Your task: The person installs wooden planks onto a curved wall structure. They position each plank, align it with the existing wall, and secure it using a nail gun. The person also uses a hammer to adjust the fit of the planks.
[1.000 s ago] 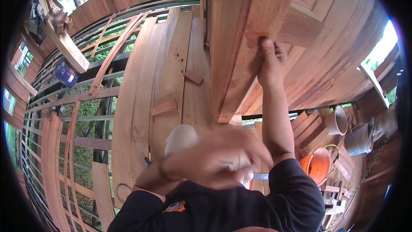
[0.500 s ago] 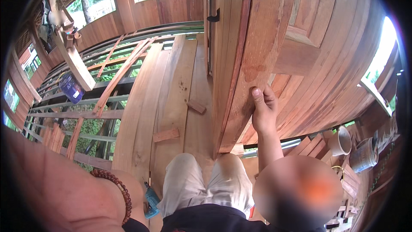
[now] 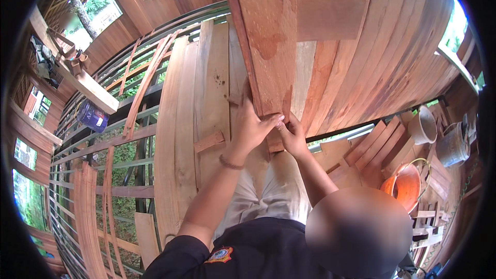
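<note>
An upright wooden board (image 3: 266,36) with reddish, stained grain fills the upper middle, joined to a framed wooden panel (image 3: 326,10). My left hand (image 3: 250,129) is closed on the board's lower left edge, fingers along its side and thumb across the end. My right hand (image 3: 292,137) grips the right side of the same end, its thumb against my left thumb. Below my hands are a small wood piece (image 3: 275,143) and my light trousers (image 3: 263,191).
Loose floor planks (image 3: 175,98) adjoin open joists over greenery (image 3: 129,165) on the left. A beam (image 3: 93,82) and blue bucket (image 3: 93,116) sit there. At right are board offcuts (image 3: 369,144), an orange bucket (image 3: 398,186), a white pot (image 3: 422,126) and a grey bucket (image 3: 450,144).
My left hand has risen from low left onto the board's end. My right hand has shifted left along the board to meet it. The board's end now appears higher in view.
</note>
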Action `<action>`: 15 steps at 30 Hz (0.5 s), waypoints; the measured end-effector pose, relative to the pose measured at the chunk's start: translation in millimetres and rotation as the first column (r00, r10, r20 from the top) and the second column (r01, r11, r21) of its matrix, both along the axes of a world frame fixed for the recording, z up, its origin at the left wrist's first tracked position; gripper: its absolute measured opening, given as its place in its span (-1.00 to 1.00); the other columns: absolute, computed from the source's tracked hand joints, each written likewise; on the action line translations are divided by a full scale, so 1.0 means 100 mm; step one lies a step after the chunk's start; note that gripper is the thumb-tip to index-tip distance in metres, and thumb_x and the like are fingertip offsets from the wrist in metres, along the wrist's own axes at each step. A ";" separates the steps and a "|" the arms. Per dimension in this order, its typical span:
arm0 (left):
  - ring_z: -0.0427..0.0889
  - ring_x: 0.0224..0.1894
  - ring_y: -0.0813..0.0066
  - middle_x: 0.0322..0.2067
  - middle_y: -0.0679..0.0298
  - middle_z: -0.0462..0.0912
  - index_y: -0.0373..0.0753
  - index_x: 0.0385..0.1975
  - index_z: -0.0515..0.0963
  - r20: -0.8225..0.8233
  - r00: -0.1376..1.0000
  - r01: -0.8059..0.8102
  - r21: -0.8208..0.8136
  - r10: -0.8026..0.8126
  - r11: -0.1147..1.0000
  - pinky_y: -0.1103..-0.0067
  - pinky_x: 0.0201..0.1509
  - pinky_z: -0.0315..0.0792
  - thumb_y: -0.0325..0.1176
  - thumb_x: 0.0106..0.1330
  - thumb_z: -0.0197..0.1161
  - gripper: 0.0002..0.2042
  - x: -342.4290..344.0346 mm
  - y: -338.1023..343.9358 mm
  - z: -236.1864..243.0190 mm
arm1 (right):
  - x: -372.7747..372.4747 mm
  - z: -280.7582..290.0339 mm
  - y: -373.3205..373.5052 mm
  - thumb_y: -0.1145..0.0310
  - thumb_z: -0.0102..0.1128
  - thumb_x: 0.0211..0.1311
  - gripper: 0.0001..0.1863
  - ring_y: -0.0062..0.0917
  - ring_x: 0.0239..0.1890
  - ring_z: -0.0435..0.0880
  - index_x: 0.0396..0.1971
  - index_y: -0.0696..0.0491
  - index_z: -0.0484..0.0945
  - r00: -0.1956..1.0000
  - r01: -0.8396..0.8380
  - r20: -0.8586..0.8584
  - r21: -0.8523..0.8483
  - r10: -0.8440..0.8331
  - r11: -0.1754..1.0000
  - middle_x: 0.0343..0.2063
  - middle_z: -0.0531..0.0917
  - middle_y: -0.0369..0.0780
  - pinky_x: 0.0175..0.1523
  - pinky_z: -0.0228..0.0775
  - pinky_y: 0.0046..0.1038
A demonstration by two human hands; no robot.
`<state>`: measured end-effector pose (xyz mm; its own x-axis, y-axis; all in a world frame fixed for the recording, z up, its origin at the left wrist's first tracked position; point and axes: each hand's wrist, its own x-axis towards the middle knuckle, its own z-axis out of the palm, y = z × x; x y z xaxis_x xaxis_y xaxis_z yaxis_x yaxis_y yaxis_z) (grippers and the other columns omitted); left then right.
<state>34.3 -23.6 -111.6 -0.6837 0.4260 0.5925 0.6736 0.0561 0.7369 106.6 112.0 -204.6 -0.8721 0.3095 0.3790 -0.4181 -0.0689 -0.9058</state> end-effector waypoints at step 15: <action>0.66 0.07 0.37 0.04 0.03 0.64 -0.48 0.20 0.31 0.146 0.983 0.102 0.052 -0.109 0.993 0.44 0.16 0.55 -0.47 0.26 0.48 -0.41 0.01 0.07 -0.23 | 0.05 0.03 0.01 0.39 0.07 0.58 -0.71 -0.60 0.15 0.50 0.17 0.16 0.47 0.995 -0.082 0.060 -0.054 0.085 0.995 0.04 0.62 -0.28 0.30 0.33 -0.43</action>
<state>35.0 -16.3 -134.7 -0.7178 0.4765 0.5077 0.5572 -0.0441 0.8292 112.0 113.5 -202.0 -0.9171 0.2521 0.3088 -0.3520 -0.1486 -0.9241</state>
